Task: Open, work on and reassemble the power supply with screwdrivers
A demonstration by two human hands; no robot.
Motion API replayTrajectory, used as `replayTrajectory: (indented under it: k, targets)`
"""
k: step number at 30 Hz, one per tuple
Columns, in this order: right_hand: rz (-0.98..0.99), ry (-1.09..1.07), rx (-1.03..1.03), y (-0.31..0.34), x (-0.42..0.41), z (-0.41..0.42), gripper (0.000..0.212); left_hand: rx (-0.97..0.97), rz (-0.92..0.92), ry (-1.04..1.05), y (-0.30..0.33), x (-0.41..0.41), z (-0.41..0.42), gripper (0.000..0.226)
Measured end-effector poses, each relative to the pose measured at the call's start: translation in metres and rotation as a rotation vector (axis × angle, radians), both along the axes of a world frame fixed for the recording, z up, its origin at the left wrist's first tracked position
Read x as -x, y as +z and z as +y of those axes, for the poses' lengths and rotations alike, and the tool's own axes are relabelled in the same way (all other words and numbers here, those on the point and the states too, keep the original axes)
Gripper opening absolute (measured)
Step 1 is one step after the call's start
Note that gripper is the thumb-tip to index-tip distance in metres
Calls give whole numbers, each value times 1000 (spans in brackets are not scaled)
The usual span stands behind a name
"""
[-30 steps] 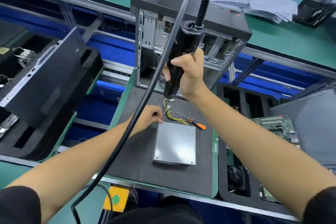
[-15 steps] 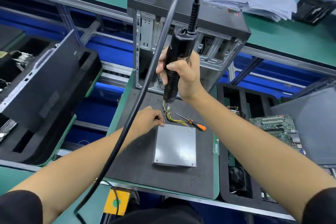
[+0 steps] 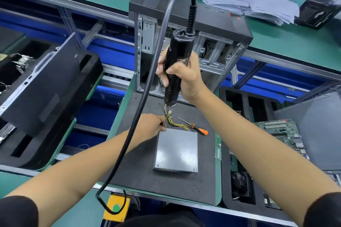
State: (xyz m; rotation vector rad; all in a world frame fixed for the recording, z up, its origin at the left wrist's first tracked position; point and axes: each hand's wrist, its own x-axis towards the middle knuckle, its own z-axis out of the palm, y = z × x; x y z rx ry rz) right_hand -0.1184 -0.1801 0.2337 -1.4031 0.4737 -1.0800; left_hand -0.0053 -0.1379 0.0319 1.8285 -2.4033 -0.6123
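1. Clearly, the biggest risk is the bit slipping. The right hand (image 3: 186,81) is wrapped round the black electric screwdriver (image 3: 176,66), held upright over the far left corner of the power supply (image 3: 176,153), which lies flat on the dark mat (image 3: 140,171) of the counter (image 3: 276,46). If the bit is not seated squarely in the screw head, it may cam out, chew the screw or scratch the grey lid.

2. Next, the left hand (image 3: 152,125) pinches the thin bit shaft just beside that corner to steer it. Fingers this close to a spinning bit could be nipped or jabbed if it jumps.

3. The yellow and black wires (image 3: 177,125) trail from the far edge of the box, close to the bit. A stray lead could catch on it or get pinched.

4. The thick cable (image 3: 145,97) loops down from the tool across the left forearm. Its weight or a snag could tilt the tool off vertical.

5. Least, the orange-handled screwdriver (image 3: 195,127) lies loose by the wires and could be knocked off the mat by an elbow or the cable.
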Motion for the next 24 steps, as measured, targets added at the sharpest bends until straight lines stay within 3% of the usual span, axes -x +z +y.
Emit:
replayTrajectory:
  k: [2, 5, 9, 13, 24]
  targets:
    - [-8, -18, -16, 1, 1, -2, 19, 7, -44, -12, 2, 2, 1, 16]
    - [-19, -20, 16, -2, 1, -3, 39, 3, -115, -27, 0, 5, 5, 5]
    - [-26, -8, 30, -2, 2, -5, 29, -64, -150, -28, 6, 11, -2, 16]
    - [-31, -33, -31, -2, 1, -8, 13, -108, -78, -49, 9, 9, -4, 6]
    - [-30, 44, 24, -5, -8, -5, 22, -92, 140, 116, -6, -4, -1, 24]
